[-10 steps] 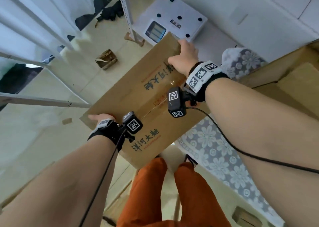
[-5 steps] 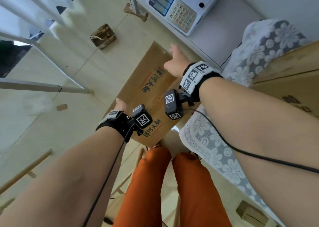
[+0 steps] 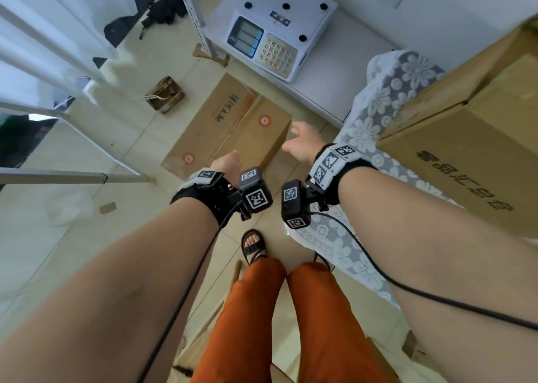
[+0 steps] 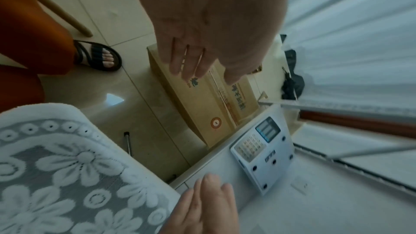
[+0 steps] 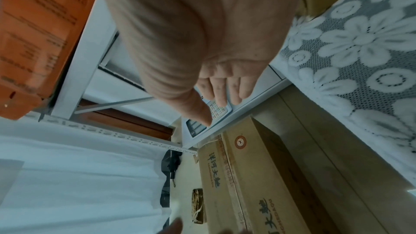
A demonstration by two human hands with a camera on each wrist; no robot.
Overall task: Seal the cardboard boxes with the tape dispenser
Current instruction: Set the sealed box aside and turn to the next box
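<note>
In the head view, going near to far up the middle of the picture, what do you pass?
Orange trousers → sandalled foot → left hand → cardboard box on the floor → weighing scale.

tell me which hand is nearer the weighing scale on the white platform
Right. The right hand reaches open toward the scale, just short of its platform; the left hand hangs lower, over the near end of the cardboard box.
</note>
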